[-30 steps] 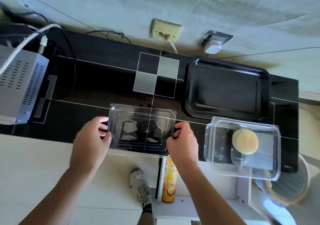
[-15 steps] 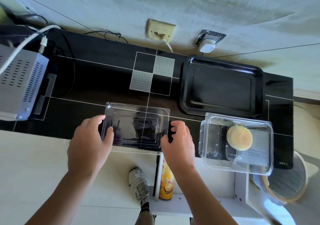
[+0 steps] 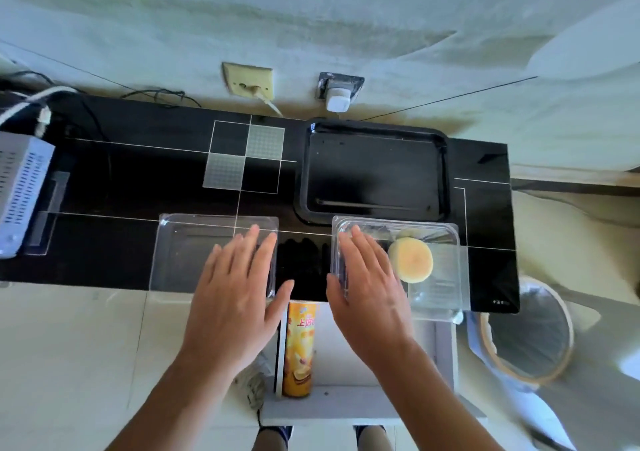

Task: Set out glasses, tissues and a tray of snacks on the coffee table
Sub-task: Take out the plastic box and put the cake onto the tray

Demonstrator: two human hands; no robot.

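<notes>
An empty black tray (image 3: pixel 375 170) lies on the black table (image 3: pixel 138 180) near the wall. In front of it stands a clear plastic box (image 3: pixel 440 277) with a round pale yellow pastry (image 3: pixel 410 264) inside. A clear plastic lid (image 3: pixel 183 253) lies flat to its left at the table's front edge. My left hand (image 3: pixel 235 298) hovers open, fingers spread, over the lid's right end. My right hand (image 3: pixel 370 294) is open, fingers flat, over the left part of the box. Neither hand grips anything.
A yellow snack can (image 3: pixel 299 350) stands in a white shelf unit (image 3: pixel 346 409) below the table edge. A grey perforated device (image 3: pixel 20 194) with cables sits at the far left. A lined bin (image 3: pixel 530 332) stands at the right. Wall sockets (image 3: pixel 249 81) are behind the table.
Both hands let go of the clear lid, which now lies on the table. They opened flat; the right hand shifted over the pastry box. The view moved closer.
</notes>
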